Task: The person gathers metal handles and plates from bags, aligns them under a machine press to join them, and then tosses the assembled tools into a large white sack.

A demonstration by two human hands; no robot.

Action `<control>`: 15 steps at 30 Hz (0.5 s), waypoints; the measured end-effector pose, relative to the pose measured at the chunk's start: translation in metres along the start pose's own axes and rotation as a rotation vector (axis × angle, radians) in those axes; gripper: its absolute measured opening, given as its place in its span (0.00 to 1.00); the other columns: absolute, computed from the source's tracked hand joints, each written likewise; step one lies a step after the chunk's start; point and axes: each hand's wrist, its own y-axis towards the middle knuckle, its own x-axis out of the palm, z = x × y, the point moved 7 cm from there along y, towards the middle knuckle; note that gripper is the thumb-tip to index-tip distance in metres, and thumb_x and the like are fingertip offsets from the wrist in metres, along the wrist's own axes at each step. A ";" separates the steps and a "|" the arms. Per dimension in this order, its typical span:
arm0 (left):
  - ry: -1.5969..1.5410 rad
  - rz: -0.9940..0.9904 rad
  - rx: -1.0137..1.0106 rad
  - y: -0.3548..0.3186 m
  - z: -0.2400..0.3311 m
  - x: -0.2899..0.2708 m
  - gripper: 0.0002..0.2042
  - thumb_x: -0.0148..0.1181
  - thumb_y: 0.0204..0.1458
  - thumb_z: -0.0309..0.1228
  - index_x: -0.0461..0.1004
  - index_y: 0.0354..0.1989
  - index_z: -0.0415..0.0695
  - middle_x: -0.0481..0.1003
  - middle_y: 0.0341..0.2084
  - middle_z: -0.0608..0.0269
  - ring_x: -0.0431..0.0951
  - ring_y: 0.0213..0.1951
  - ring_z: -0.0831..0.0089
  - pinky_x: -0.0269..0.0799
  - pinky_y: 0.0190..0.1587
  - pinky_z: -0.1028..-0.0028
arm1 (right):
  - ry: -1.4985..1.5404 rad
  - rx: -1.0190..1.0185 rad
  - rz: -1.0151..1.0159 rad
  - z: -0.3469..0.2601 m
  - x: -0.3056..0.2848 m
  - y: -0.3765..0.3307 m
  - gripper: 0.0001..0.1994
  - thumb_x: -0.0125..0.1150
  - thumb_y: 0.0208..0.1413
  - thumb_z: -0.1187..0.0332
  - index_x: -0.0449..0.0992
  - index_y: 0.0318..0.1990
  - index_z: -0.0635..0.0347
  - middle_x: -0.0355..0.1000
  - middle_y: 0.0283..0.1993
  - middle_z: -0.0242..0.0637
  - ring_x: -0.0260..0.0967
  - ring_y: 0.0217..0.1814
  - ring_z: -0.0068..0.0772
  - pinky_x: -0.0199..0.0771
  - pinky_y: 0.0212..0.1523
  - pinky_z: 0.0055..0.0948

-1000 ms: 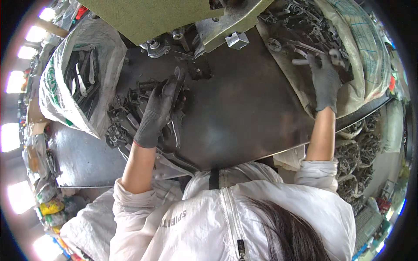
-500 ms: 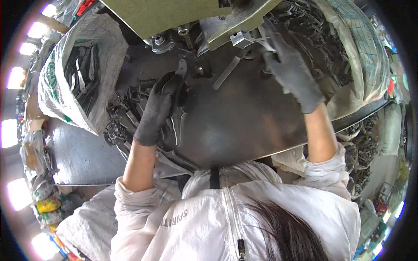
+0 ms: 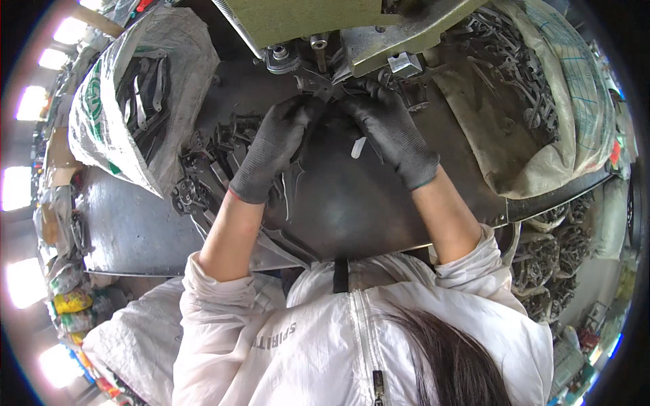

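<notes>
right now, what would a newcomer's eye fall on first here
Most likely the left hand and right hand, in dark gloves, close together by the green machine at the top middle. After that, probably the white sack of grey metal parts at the upper left and the beige sack at the upper right, also holding parts.

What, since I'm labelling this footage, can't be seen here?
In the head view:
Metal piece in left hand: mostly covered by that hand.
Anything under right hand: hidden by it.
Top of machine: cut off by picture's edge.
Bottom of left sack: hidden by metal parts.
</notes>
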 end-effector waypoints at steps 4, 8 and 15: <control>0.043 -0.063 0.186 0.013 -0.017 -0.002 0.18 0.53 0.70 0.35 0.77 0.58 0.33 0.82 0.49 0.53 0.82 0.48 0.69 0.77 0.54 0.70 | -0.776 -0.562 -0.011 0.019 -0.001 0.011 0.16 0.64 0.62 0.72 0.77 0.56 0.64 0.78 0.54 0.44 0.76 0.59 0.35 0.80 0.57 0.35; 0.620 0.005 0.259 0.004 0.001 -0.021 0.16 0.54 0.64 0.29 0.77 0.56 0.35 0.80 0.51 0.42 0.81 0.52 0.59 0.77 0.56 0.66 | -0.500 -0.227 -0.129 0.048 0.000 0.013 0.15 0.63 0.62 0.72 0.78 0.56 0.64 0.78 0.53 0.46 0.75 0.60 0.38 0.79 0.58 0.37; 1.344 0.528 0.161 -0.010 0.005 -0.233 0.12 0.55 0.61 0.32 0.81 0.48 0.44 0.83 0.37 0.44 0.84 0.39 0.43 0.79 0.47 0.50 | 0.066 0.187 0.054 0.020 0.013 -0.013 0.16 0.58 0.69 0.68 0.75 0.60 0.65 0.77 0.48 0.37 0.77 0.48 0.25 0.81 0.41 0.27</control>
